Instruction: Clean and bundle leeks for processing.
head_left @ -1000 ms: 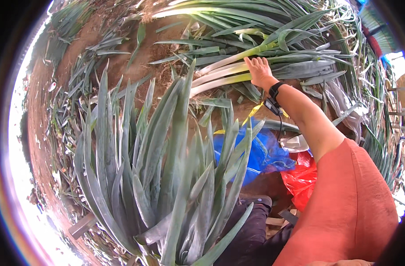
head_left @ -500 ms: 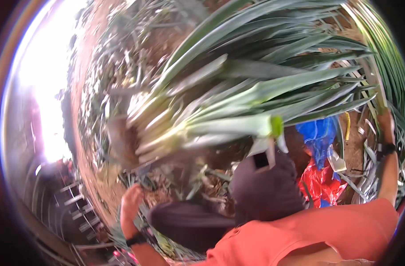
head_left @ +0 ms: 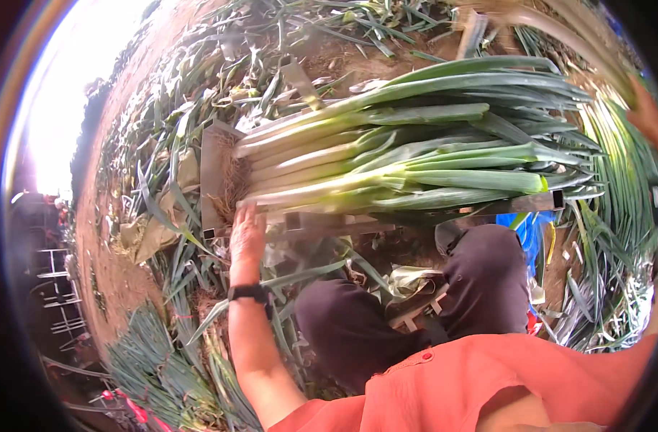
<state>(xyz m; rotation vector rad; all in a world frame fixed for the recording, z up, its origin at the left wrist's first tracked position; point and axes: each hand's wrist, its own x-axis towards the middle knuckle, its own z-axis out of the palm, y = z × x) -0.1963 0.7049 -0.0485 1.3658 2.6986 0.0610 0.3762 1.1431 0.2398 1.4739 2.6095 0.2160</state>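
Note:
A row of leeks (head_left: pixel 415 155) lies across a metal tray-like frame (head_left: pixel 212 169), pale root ends toward its left end plate and green leaves to the right. My left hand (head_left: pixel 247 237) has its fingers stretched out at the white base of the nearest leek, beside the roots; whether it presses on it, I cannot tell. At the far right edge, my right hand (head_left: pixel 649 119) is closed around a long pale leek stalk (head_left: pixel 581 32), smeared by motion. That stalk reaches up and left above the leaf ends. My right fingers are partly cut off by the picture's rim.
Another pile of leeks (head_left: pixel 616 165) lies at the right. More leek greens (head_left: pixel 152 371) lie at the lower left. Loose leaf scraps (head_left: pixel 178 115) litter the soil beyond the frame. A blue plastic bag (head_left: pixel 534 237) lies beside my knee (head_left: pixel 487 277).
The leeks, blurred and tilted before, now lie level in the frame. My left hand has come up to their root ends. My right hand has moved up and away with a stalk.

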